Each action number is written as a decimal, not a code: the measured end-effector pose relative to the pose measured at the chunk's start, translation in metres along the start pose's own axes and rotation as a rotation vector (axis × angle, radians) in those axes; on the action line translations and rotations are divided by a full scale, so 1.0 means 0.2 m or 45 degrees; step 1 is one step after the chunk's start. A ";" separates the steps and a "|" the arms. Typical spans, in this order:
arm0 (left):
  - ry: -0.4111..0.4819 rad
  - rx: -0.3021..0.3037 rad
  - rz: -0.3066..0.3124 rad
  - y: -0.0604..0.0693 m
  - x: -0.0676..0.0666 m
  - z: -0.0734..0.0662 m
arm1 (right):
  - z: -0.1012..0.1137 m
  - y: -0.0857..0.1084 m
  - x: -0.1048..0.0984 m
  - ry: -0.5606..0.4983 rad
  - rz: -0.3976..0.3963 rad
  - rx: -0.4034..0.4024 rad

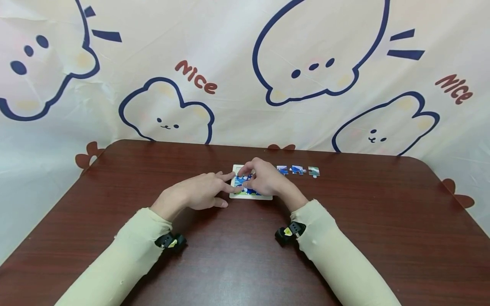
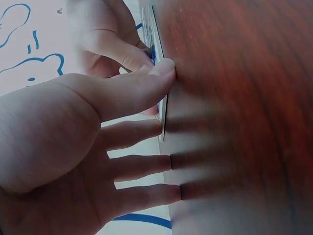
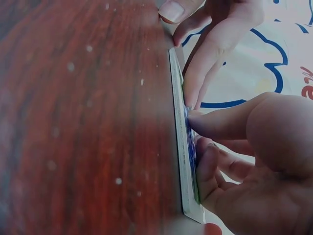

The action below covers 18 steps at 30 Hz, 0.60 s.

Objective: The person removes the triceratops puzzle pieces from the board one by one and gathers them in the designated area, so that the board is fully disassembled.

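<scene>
A small jigsaw puzzle in a white frame (image 1: 250,197) lies flat on the table, its picture blue and green. My left hand (image 1: 204,190) reaches in from the left with its fingers extended; the index fingertip rests on the puzzle and the thumb sits near the frame's lower left corner. Bent over the puzzle, my right hand (image 1: 263,176) has its thumb and index finger set about a puzzle piece (image 1: 245,176) at the upper left of the picture. In the right wrist view the right thumb (image 3: 215,122) touches the puzzle surface, and the curled fingers hide much of it.
To the right of the frame lie loose puzzle pieces: a blue one (image 1: 282,170), another blue one (image 1: 297,169) and a paler one (image 1: 314,171). The dark brown wooden table (image 1: 229,255) ends at a cartoon-printed curtain (image 1: 237,119) behind.
</scene>
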State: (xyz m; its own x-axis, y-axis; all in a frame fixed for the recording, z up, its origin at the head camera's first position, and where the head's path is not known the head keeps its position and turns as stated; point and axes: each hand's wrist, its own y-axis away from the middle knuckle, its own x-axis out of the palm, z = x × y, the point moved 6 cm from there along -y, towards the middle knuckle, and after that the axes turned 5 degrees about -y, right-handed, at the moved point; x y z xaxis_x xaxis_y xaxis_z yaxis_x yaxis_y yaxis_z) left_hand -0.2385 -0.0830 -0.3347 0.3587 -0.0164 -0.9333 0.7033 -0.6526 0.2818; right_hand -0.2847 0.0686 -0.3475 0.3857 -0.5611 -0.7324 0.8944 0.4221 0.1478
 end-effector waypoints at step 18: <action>0.032 -0.016 0.024 0.00 0.01 -0.01 | 0.03 -0.02 0.00 -0.009 -0.002 0.049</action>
State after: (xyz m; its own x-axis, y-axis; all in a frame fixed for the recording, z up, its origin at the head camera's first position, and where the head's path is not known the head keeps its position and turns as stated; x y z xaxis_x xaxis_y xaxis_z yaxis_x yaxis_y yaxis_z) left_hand -0.2376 -0.0820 -0.3359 0.3870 -0.0095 -0.9220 0.7039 -0.6429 0.3020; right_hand -0.2858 0.0621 -0.3443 0.3861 -0.5665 -0.7280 0.9029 0.3939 0.1723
